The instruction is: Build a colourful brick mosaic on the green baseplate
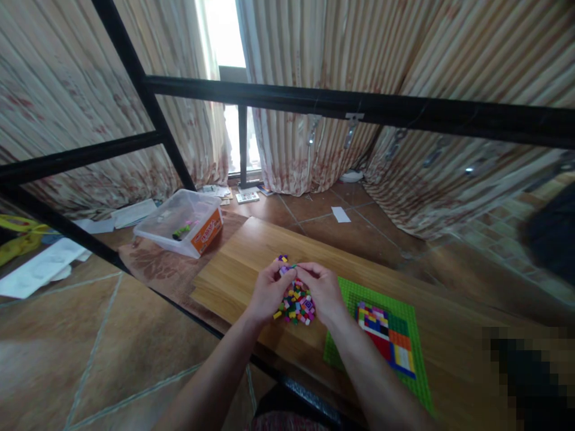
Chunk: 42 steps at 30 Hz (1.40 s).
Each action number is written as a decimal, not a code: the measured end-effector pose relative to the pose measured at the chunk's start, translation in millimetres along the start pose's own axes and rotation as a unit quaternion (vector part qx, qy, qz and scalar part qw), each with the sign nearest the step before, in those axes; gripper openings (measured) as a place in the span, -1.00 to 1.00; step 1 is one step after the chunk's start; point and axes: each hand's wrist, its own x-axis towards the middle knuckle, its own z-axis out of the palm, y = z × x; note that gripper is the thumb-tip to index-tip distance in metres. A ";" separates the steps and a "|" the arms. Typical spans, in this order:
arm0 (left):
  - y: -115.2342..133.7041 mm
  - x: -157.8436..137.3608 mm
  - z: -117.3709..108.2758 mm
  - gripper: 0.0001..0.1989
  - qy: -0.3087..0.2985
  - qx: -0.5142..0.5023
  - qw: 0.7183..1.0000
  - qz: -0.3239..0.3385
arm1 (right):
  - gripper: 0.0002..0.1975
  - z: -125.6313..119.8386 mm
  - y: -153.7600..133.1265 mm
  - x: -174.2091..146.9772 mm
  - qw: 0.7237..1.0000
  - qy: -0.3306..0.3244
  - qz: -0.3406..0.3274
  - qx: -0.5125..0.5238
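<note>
window (226, 33) blown out | dim indoors | edges stretched | lower-right corner pixelated

the left hand (264, 294) and right hand (325, 292) cover part of the brick pile (295, 304), and the pieces (285, 271) they pinch are too small to make out. the right forearm (365, 358) hides some of the green baseplate (408, 314). print on the orange label (207, 232) is unreadable. pixelation (530, 377) masks part of the lower right, and a dark shape (553, 230) by the right edge is blurred and cut off.
</note>
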 end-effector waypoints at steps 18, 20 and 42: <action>-13.3 -8.7 -1.3 -0.71 0.015 0.071 0.997 -0.023 | -0.70 -2.8 20.4 -11.8 0.988 0.042 -0.039 -0.145; -13.6 -4.6 -7.1 -0.78 0.042 0.207 0.977 0.002 | -0.77 -7.7 23.0 -5.1 0.965 0.032 -0.094 -0.242; -0.6 -16.3 -8.3 -0.59 -0.072 0.189 0.977 0.063 | -0.76 -8.2 7.7 -14.3 0.981 -0.070 -0.088 -0.160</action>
